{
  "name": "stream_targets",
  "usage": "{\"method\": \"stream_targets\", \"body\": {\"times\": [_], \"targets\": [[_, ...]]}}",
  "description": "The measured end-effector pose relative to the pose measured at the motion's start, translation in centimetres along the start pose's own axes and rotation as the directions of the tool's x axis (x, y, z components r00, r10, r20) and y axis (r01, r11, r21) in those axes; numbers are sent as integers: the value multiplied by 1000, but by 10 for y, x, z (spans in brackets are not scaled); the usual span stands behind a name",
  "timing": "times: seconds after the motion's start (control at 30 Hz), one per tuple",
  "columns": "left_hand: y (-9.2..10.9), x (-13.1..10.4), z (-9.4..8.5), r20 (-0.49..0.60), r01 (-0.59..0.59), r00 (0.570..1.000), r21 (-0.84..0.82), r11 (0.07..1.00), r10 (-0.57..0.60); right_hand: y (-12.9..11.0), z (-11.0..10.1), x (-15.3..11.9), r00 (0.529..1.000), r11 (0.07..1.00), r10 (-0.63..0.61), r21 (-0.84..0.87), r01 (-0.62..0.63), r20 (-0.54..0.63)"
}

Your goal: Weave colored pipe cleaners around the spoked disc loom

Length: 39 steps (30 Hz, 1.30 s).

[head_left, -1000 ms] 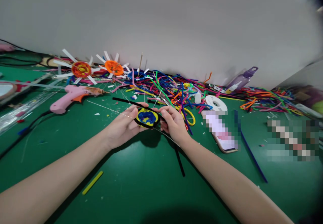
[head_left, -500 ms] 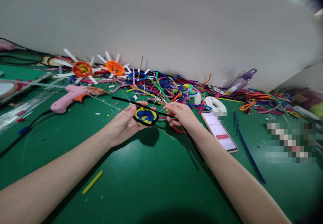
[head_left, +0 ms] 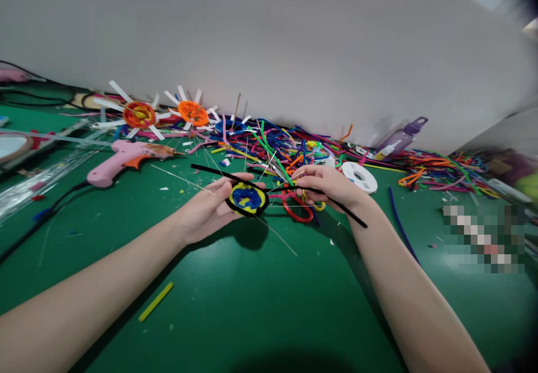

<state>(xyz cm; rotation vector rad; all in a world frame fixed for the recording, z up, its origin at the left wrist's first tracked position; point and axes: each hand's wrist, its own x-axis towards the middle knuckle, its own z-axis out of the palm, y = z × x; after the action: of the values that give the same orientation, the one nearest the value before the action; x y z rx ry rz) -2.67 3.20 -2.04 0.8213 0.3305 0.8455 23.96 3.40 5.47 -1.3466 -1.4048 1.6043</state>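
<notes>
Green table [head_left: 260, 306] | left hand [head_left: 210, 208] pinches coiled disc [head_left: 247, 199] | right hand [head_left: 332, 188] grips black pipe cleaner [head_left: 340, 208], running rightward from disc

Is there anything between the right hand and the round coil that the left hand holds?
Nothing blocks it. The left hand holds the blue and yellow coil; the right hand pinches the black pipe cleaner that runs from the coil. Only thin glue strings hang about them.

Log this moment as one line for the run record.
left hand: holds coiled disc | right hand: grips black pipe cleaner leading off disc | nearby: glue gun, tape roll
</notes>
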Motion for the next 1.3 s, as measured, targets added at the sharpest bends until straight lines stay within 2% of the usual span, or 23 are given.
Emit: {"method": "stream_targets", "body": {"times": [0.2, 0.3, 0.4, 0.57, 0.67, 0.8, 0.97, 1.03, 1.1, 1.17, 1.23, 1.3], "targets": [[1, 0, 7, 60, 8, 998, 29, 1000, -10, 8, -12, 4, 996, 997, -80, 21, 81, -45], [0, -1, 11, 67, 41, 997, 96, 995, -48, 9, -14, 4, 993, 991, -68, -124, 56, -98], [-1, -2, 13, 57, 96, 993, 160, 982, -107, 6, -15, 1, 991, 952, -89, -302, 56, -98], [-3, -2, 16, 31, 117, 992, 164, 980, -124, -5, -9, -9, 957, 836, -281, -508, 207, -73], [-3, 0, 13, -1, 117, 993, 125, 985, -118, -11, -1, -15, 891, 662, -454, -678, 320, -23], [-1, 3, 7, -60, 95, 994, 41, 995, -93, -14, 10, -19, 745, 428, -666, -805, 411, 27], [2, 5, 4, -124, 15, 992, -47, 999, -21, -6, 19, -15, 582, 275, -810, -836, 475, 65], [3, 5, 6, -156, -13, 988, -65, 998, 3, -2, 21, -12, 544, 258, -837, -830, 494, 63], [3, 6, 7, -184, -40, 983, -81, 996, 25, 2, 23, -9, 541, 282, -839, -811, 513, 51], [4, 7, 8, -205, -70, 977, -89, 994, 51, 5, 27, -6, 567, 336, -823, -783, 524, 27], [5, 8, 7, -222, -102, 972, -88, 991, 80, 10, 31, -3, 625, 439, -779, -743, 504, -36], [5, 8, 6, -240, -125, 965, -79, 989, 103, 15, 36, 2, 717, 616, -681, -645, 453, -146]]}}
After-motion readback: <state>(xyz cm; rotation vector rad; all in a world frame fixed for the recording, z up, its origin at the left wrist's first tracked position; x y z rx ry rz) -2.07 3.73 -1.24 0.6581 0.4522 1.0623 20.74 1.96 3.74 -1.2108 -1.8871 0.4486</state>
